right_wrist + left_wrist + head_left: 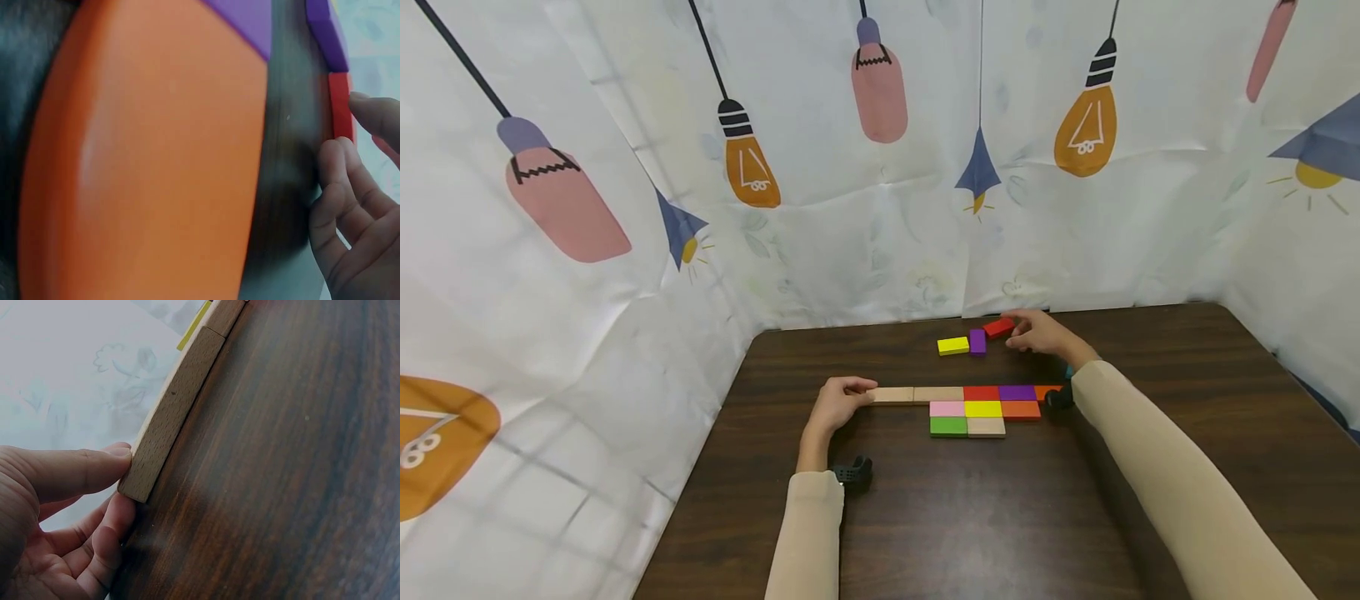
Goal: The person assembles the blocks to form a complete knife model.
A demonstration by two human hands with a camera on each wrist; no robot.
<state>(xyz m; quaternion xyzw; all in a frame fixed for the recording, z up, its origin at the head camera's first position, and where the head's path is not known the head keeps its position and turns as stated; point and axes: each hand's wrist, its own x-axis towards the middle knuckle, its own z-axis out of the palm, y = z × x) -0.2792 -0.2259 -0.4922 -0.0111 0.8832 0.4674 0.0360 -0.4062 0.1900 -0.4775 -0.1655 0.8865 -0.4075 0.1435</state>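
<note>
Sleeves [1180, 483], beige, extend from the lower edge of the head view, each leading to a bare hand. Left hand [837, 404]: thumb and fingers bent, pinching the outer end of the end block [891, 396]. This plain wood piece lies flat on the table [887, 542] at the left end of the back row; its inner end abuts a second wood block [937, 395].

Right hand [1041, 332]: thumb and fingertips grip the right end of the loose red block [997, 328], near the table's far edge. A loose purple block [977, 342] lies at the left end of the red one, with a loose yellow block [953, 346] just beside it.

Back row, continuing rightward: red tile [981, 392], purple tile [1017, 392], orange tile [1047, 392]. A black device [1060, 397] at the right wrist partly covers the orange tile.

Middle row, left to right: pink tile [947, 409], yellow tile [983, 409], second orange tile [1021, 409]. Front row: green tile [949, 427] and wood tile [987, 427], side by side. Adjacent rows touch. Behind the table hangs a lamp-print cloth [887, 250].
</note>
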